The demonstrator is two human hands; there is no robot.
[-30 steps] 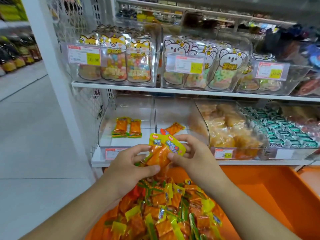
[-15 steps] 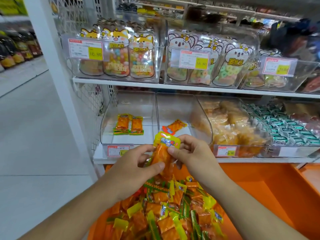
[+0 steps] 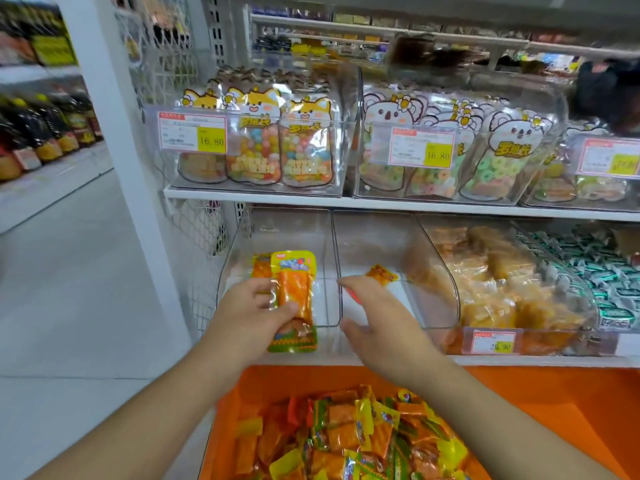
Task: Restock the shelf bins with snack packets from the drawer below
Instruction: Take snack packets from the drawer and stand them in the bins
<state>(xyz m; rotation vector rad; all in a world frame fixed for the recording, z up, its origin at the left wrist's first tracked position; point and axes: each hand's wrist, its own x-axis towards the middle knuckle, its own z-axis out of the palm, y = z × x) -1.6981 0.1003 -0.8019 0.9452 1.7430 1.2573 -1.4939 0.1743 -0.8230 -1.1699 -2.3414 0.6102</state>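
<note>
My left hand [image 3: 249,317] grips a yellow-and-orange snack packet [image 3: 296,296] upright at the open front of the left clear bin [image 3: 239,258]. Another orange packet [image 3: 260,270] lies in that bin behind it. My right hand [image 3: 377,330] reaches with straight fingers into the front of the second clear bin [image 3: 412,244]. A thin red-orange sliver shows under its fingers; whether it is held is unclear. One orange packet [image 3: 382,273] lies on that bin's floor. Below, the orange drawer [image 3: 540,410] stands open with a heap of packets [image 3: 346,441].
To the right, a bin of amber packets [image 3: 491,289] and a bin of green-and-white sweets [image 3: 595,271]. The upper shelf [image 3: 256,195] carries bins of animal-shaped candy bags [image 3: 258,140]. A white upright post [image 3: 114,133] and the aisle floor lie to the left.
My hands have parted and risen from above the drawer to the bins. The left carried the packet to the left bin's front; the right let go and reached into the second bin.
</note>
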